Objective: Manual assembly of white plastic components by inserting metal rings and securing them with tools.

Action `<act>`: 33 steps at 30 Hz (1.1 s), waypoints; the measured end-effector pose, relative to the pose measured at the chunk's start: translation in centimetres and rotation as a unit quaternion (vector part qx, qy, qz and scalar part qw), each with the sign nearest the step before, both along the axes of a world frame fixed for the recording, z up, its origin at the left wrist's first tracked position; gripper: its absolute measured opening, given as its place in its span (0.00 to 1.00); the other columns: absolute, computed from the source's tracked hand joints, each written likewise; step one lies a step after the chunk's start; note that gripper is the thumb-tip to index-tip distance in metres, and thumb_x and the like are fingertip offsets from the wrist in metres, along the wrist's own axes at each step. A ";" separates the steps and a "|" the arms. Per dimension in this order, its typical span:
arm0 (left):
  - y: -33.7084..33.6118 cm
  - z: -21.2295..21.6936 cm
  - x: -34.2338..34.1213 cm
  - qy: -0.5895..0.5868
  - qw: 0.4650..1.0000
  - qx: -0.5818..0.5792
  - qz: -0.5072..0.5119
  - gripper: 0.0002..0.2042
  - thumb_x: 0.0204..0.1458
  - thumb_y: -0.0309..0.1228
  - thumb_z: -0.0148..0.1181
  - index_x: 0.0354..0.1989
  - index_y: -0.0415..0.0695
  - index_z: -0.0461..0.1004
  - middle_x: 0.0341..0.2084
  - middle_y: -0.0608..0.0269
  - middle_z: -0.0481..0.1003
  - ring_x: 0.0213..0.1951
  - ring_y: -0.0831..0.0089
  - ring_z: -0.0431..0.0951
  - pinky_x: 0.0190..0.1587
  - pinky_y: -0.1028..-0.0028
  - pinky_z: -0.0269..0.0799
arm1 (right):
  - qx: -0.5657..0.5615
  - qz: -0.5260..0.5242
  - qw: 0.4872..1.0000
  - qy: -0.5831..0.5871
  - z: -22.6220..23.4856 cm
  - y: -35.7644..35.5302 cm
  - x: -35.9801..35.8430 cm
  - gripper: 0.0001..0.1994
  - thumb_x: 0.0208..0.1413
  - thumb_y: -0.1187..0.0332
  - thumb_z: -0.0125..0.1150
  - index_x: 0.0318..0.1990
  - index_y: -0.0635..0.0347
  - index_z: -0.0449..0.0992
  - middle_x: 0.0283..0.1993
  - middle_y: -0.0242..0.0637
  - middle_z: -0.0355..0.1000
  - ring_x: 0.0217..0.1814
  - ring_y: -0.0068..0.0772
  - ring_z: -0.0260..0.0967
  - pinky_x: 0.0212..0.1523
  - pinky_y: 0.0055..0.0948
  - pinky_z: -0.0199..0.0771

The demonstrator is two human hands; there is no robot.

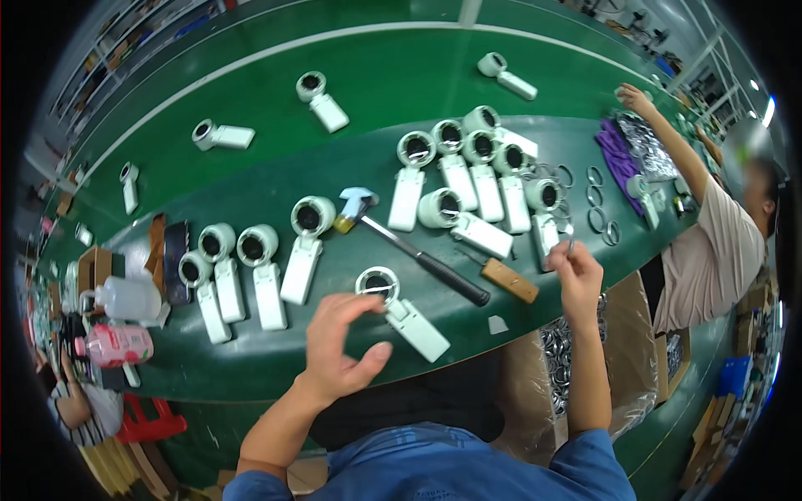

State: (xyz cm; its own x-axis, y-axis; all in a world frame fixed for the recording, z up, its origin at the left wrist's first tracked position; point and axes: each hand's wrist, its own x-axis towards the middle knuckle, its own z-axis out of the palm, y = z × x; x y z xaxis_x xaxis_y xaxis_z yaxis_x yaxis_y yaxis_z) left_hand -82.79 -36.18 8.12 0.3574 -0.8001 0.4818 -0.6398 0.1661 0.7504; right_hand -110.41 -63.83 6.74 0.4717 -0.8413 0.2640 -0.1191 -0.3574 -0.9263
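Note:
A white handheld fan (418,330) with a round head lies on the green table in front of me. My left hand (342,342) is beside its head, thumb and fingers apart; the fingertips overlap the head's rim, and I cannot tell if they touch. My right hand (578,271) is closed in a pinch on a thin silvery metal ring (571,244), partly hidden by the fingers. Just beyond it is a cluster of similar fans (457,182), with loose metal rings (596,219) to its right. A hammer (426,260) with a black grip and a wooden-handled tool (508,280) lie between my hands.
More fans (266,292) lie at the left, and others (326,108) farther back. A clear jug (129,298) and a pink bottle (117,344) stand far left. A box (626,355) of rings sits below the table edge. At right, a co-worker's arm (681,150) reaches over the table.

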 end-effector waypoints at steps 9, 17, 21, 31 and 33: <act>-3.5 1.5 -0.2 0.082 0.977 0.026 -0.196 0.17 0.60 0.38 0.63 0.53 0.40 0.76 0.35 0.58 0.79 0.37 0.63 0.79 0.41 0.67 0.72 | 0.000 0.319 0.944 -0.079 3.3 9.9 9.0 0.12 0.50 0.77 0.72 0.42 0.70 0.81 0.37 0.44 0.78 0.36 0.32 0.77 0.38 0.28 0.78; -2.0 -1.3 4.1 -0.028 0.975 0.100 -0.195 0.18 0.55 0.36 0.68 0.51 0.40 0.77 0.37 0.56 0.79 0.39 0.58 0.78 0.44 0.62 0.73 | 0.038 0.293 0.953 0.067 4.1 10.6 11.7 0.12 0.56 0.78 0.67 0.48 0.70 0.79 0.39 0.43 0.79 0.39 0.29 0.78 0.41 0.25 0.78; -2.4 -1.8 5.3 -0.033 0.989 0.031 -0.140 0.35 0.49 0.38 0.74 0.63 0.39 0.65 0.50 0.50 0.75 0.52 0.51 0.75 0.54 0.60 0.71 | 0.171 0.286 0.940 0.071 1.2 11.0 12.5 0.11 0.61 0.78 0.63 0.50 0.70 0.76 0.41 0.41 0.80 0.41 0.26 0.78 0.43 0.25 0.78; -1.9 -6.5 4.6 0.095 0.976 0.098 -0.172 0.57 0.47 0.35 0.77 0.75 0.44 0.33 0.67 0.44 0.63 0.68 0.47 0.65 0.69 0.53 0.60 | 0.260 0.275 0.923 0.069 -1.2 11.5 13.4 0.09 0.62 0.75 0.63 0.48 0.68 0.75 0.40 0.39 0.81 0.41 0.25 0.78 0.44 0.24 0.79; -1.9 -6.7 4.7 0.113 0.974 0.102 -0.170 0.56 0.48 0.34 0.76 0.75 0.44 0.33 0.67 0.44 0.63 0.67 0.47 0.66 0.69 0.53 0.60 | 0.271 0.266 0.923 0.056 -1.2 11.6 13.4 0.09 0.63 0.75 0.63 0.47 0.68 0.75 0.39 0.38 0.80 0.40 0.23 0.78 0.43 0.23 0.78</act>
State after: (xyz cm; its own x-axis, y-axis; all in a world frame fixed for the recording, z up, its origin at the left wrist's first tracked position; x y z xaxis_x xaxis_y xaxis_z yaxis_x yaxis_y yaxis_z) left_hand -78.06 -38.09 1.37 0.1337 -0.9612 0.2412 -0.3888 0.1730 0.9049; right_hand -97.03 -52.27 5.59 0.8551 -0.4770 -0.2030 -0.1660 0.1190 -0.9789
